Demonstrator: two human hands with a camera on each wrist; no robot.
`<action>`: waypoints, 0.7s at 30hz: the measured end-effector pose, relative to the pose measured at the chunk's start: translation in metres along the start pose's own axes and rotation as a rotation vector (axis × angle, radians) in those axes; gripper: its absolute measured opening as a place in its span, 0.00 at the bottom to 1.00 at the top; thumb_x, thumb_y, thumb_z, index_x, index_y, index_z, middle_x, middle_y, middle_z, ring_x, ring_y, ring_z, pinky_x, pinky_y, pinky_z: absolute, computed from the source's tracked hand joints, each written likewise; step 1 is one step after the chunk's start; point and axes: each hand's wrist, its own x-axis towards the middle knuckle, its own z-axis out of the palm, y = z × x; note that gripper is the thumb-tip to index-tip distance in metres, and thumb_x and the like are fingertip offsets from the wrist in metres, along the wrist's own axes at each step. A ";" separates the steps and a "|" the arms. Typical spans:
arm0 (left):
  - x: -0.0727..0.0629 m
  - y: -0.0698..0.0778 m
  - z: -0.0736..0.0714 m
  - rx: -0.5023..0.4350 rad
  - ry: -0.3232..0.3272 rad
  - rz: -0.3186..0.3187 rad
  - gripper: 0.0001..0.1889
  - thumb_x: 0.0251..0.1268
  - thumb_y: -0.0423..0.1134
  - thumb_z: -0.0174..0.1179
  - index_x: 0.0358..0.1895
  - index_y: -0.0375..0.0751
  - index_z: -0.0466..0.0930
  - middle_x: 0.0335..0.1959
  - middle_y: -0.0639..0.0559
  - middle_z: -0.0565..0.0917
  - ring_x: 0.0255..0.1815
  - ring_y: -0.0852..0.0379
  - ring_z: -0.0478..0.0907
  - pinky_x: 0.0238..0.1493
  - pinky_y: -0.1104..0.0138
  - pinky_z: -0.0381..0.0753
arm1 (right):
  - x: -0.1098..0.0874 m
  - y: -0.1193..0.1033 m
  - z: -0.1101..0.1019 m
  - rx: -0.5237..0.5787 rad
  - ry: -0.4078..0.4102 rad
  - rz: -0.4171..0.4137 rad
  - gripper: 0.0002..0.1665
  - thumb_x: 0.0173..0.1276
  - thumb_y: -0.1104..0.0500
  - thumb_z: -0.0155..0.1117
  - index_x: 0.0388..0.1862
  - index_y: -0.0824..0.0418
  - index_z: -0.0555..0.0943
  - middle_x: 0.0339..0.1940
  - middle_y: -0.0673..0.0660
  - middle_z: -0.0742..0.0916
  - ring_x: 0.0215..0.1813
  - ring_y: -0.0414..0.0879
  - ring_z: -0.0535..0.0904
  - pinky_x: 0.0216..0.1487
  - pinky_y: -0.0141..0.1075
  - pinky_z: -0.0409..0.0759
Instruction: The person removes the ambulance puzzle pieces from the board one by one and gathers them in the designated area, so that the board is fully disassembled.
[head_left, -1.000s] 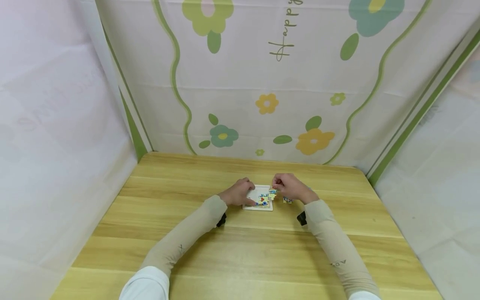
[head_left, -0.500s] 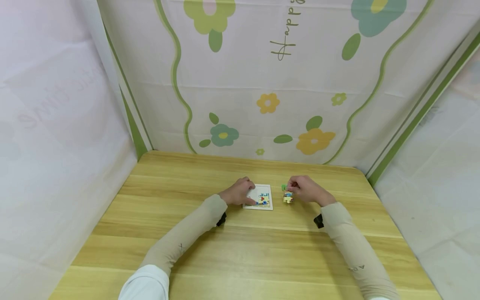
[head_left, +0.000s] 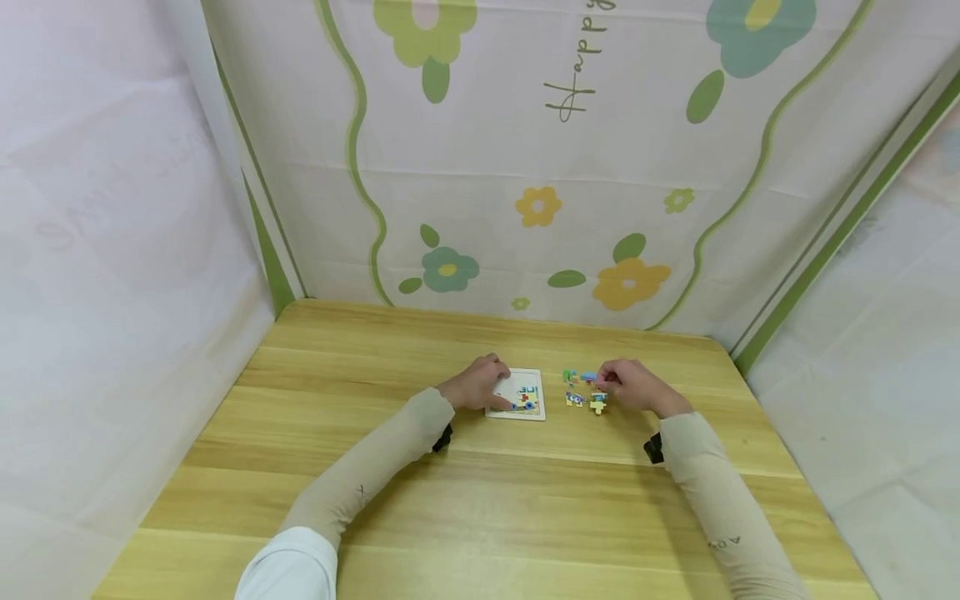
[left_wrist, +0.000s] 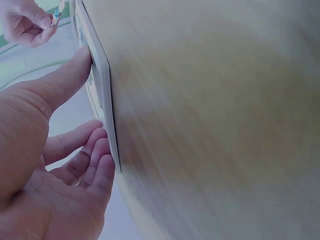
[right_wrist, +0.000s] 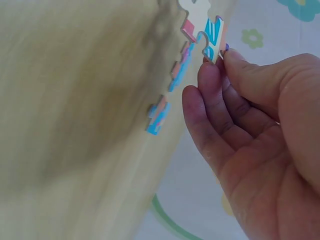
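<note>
My left hand [head_left: 474, 385] holds a white-framed jigsaw puzzle tray [head_left: 516, 374] at its left side. In the left wrist view, the thumb [left_wrist: 75, 70] presses on the tray's face and the curled fingers [left_wrist: 102, 172] meet its edge. Part of a picture with blue wheels fills the tray's lower right; the rest of its bed shows white. My right hand [head_left: 633, 387] pinches a cream and teal puzzle piece [right_wrist: 214, 40] between thumb and fingertips, above the table right of the tray. Beside it lie a green piece [head_left: 569, 377], a blue piece [head_left: 588, 377] and a white-and-purple piece [head_left: 574, 400].
The wooden table [head_left: 480, 500] runs back to a flowered cloth wall [head_left: 480, 183]. White cloth walls also rise at the left [head_left: 135, 275] and right [head_left: 862, 400] sides. In the right wrist view, loose pieces [right_wrist: 159, 117] lie flat near the right hand.
My right hand has moved right, away from the tray, carrying the cream and teal puzzle piece over the loose pieces, which now show more fully. The left hand stays on the tray.
</note>
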 end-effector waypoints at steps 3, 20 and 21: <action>0.000 0.000 0.000 -0.005 0.001 0.007 0.34 0.67 0.48 0.74 0.69 0.30 0.77 0.60 0.42 0.78 0.53 0.53 0.72 0.62 0.61 0.77 | 0.001 0.005 0.004 -0.019 -0.002 0.004 0.09 0.82 0.65 0.58 0.40 0.63 0.83 0.36 0.57 0.87 0.34 0.44 0.74 0.40 0.39 0.75; -0.003 0.004 -0.001 -0.007 -0.013 -0.020 0.34 0.69 0.49 0.73 0.70 0.31 0.76 0.63 0.41 0.76 0.58 0.50 0.73 0.67 0.59 0.76 | 0.010 0.008 0.017 -0.026 -0.006 0.065 0.09 0.83 0.66 0.55 0.40 0.64 0.81 0.36 0.57 0.85 0.35 0.45 0.73 0.42 0.40 0.73; -0.003 0.004 -0.001 -0.005 -0.013 -0.020 0.34 0.69 0.49 0.72 0.71 0.30 0.76 0.63 0.41 0.76 0.58 0.50 0.73 0.67 0.59 0.76 | 0.011 0.008 0.018 -0.021 -0.008 0.063 0.09 0.83 0.67 0.55 0.40 0.64 0.80 0.36 0.57 0.85 0.35 0.45 0.73 0.42 0.40 0.74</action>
